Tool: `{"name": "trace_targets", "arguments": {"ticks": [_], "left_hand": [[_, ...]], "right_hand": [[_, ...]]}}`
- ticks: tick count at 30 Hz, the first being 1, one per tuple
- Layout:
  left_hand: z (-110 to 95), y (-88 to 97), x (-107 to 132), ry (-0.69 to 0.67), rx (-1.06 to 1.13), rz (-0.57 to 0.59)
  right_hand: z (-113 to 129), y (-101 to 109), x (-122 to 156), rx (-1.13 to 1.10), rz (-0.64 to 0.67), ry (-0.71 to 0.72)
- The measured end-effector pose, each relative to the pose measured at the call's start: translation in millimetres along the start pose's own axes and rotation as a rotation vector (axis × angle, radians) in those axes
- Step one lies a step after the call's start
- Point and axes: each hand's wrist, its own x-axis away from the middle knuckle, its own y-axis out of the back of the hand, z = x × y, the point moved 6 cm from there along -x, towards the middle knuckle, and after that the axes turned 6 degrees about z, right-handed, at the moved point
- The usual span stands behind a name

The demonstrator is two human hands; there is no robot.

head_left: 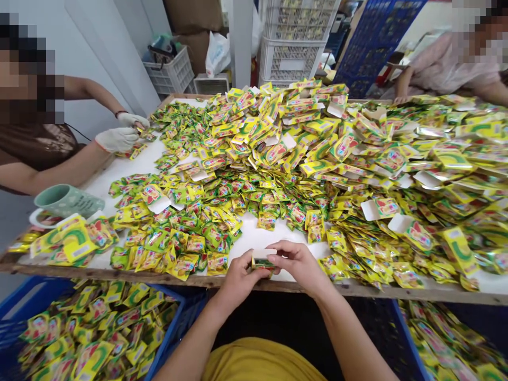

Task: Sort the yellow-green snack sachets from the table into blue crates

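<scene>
My left hand and my right hand meet at the table's near edge, both closed around one small yellow-green carton with its top flap open. Just beyond the carton lie small green and yellow sachets on the white table top. A deep heap of the same sachets and flat unfolded cartons covers most of the table.
A green mug stands at the left edge. A person in white gloves works at the left side; another person's arm rests at the far right. Blue crates of sachets sit below. White baskets stand behind.
</scene>
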Motion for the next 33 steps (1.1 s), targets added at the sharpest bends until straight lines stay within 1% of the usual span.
{"name": "trace_targets", "arguments": {"ticks": [3, 4, 7, 8, 9, 11, 12, 13, 15, 17, 18, 22, 23, 24, 26, 29, 31, 33], "left_hand": [[-1.2, 3.1, 1.7, -0.023, 0.067, -0.051], [0.2, 4.5, 2.0, -0.011, 0.085, -0.067], [4.7, 7.5, 1.8, 0.048, 0.099, -0.092], [4.7, 7.9, 1.6, 0.059, 0.104, -0.093], [3.7, 8.1, 1.6, 0.060, 0.109, -0.093], [0.0, 6.7, 2.2, 0.051, 0.111, -0.077], [-2.1, 5.4, 2.8, 0.044, 0.096, -0.065], [-4.1, 4.0, 3.7, 0.037, 0.066, -0.054], [-7.2, 1.7, 6.3, 0.019, -0.017, -0.049], [-9.0, 0.5, 9.0, -0.004, -0.092, -0.068], [-9.4, -0.2, 10.1, -0.015, -0.114, -0.075], [-9.2, -2.8, 11.5, -0.020, -0.117, -0.076], [-9.5, -3.1, 11.7, -0.018, -0.123, -0.078], [-10.2, -3.3, 12.0, -0.018, -0.139, -0.082], [-12.5, -3.7, 13.2, -0.029, -0.198, -0.091], [-16.4, -5.4, 15.3, -0.072, -0.285, -0.103], [-18.3, -8.2, 15.2, -0.101, -0.305, -0.079], [-18.9, -11.0, 13.5, -0.103, -0.299, -0.039]], "right_hand": [[-3.3, 6.6, -0.8, 0.002, -0.109, 0.090], [-4.4, 7.4, -2.0, 0.013, -0.121, 0.101], [-4.9, 4.6, -3.8, 0.064, -0.081, 0.088], [-1.3, 4.5, -1.9, 0.092, -0.096, 0.108], [5.0, 5.7, 2.0, 0.141, -0.145, 0.152], [24.0, 7.0, 15.5, 0.329, -0.293, 0.281], [34.0, 4.0, 23.3, 0.467, -0.348, 0.342], [42.0, -1.6, 29.8, 0.617, -0.371, 0.379], [48.1, -15.7, 36.6, 0.872, -0.334, 0.374], [43.2, -24.7, 37.0, 0.977, -0.283, 0.317], [38.6, -26.3, 36.0, 0.965, -0.272, 0.291], [15.7, -24.7, 29.6, 0.706, -0.239, 0.204], [12.2, -24.5, 29.2, 0.685, -0.243, 0.182], [10.9, -25.1, 29.7, 0.703, -0.252, 0.166], [13.5, -29.1, 32.2, 0.814, -0.262, 0.157], [17.8, -35.8, 34.3, 0.924, -0.234, 0.141], [14.2, -36.5, 32.8, 0.864, -0.216, 0.110], [5.1, -35.4, 30.4, 0.688, -0.213, 0.083]]}}
